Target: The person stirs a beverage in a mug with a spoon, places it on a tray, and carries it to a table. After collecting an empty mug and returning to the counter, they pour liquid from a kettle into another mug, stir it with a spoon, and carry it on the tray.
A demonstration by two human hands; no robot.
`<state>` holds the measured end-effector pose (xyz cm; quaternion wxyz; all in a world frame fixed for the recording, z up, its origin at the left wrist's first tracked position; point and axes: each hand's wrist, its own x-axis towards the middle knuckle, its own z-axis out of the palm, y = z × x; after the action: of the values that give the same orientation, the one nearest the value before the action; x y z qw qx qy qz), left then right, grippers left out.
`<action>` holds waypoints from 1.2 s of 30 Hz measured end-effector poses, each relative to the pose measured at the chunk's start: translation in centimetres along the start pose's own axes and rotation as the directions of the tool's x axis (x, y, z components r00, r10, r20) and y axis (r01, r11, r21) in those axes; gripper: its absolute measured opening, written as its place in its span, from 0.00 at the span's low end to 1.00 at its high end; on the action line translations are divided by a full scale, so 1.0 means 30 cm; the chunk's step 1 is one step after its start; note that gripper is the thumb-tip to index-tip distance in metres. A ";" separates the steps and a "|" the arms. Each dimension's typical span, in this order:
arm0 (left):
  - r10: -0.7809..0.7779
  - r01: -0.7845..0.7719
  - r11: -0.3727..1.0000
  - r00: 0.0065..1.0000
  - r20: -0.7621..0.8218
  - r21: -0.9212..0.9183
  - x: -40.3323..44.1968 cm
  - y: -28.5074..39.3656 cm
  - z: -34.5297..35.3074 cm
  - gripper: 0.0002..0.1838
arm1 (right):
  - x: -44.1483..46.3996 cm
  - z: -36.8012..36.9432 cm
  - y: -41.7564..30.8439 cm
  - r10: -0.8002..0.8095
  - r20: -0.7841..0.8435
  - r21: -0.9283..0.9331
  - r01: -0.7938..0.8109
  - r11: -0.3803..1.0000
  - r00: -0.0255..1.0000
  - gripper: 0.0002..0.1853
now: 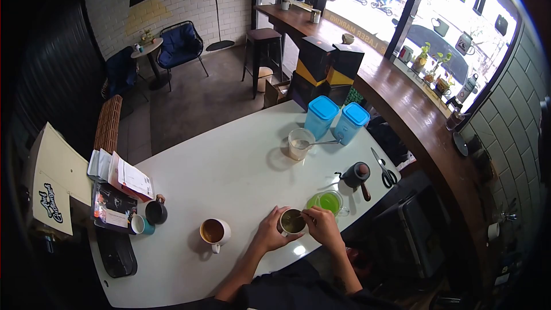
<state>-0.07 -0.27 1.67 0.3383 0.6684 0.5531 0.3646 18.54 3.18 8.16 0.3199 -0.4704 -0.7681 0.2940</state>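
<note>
My left hand (270, 231) is wrapped round the side of a white mug (293, 222) that holds a dark greenish liquid. Over the mug's right rim, my right hand (324, 227) has its fingers pinched together; what they hold, if anything, is too small to tell. Just behind that hand stands a clear glass cup (329, 201) of bright green liquid. To the left, apart from both hands, a second white mug (213, 231) contains brown liquid. A small dark kettle (357, 174) with a wooden handle sits beyond the green drink.
Two blue-lidded canisters (321, 116) and a clear cup (300, 143) with a spoon (322, 143) stand farther back on the white table (229, 166). Scissors (386, 171) lie at the right edge. At left are papers (131, 177), a dark jug (155, 211) and a teal cup (141, 225).
</note>
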 end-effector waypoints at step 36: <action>-0.048 0.047 0.999 0.998 -0.035 -0.026 0.100 -0.023 -0.074 0.48 | 0.004 0.010 0.029 0.118 -0.055 0.146 -0.109 0.983 0.991 0.07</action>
<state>-1.94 2.90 2.54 0.3453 0.6440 0.5703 0.3752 18.74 3.57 7.35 0.3596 -0.4985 -0.7065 0.3506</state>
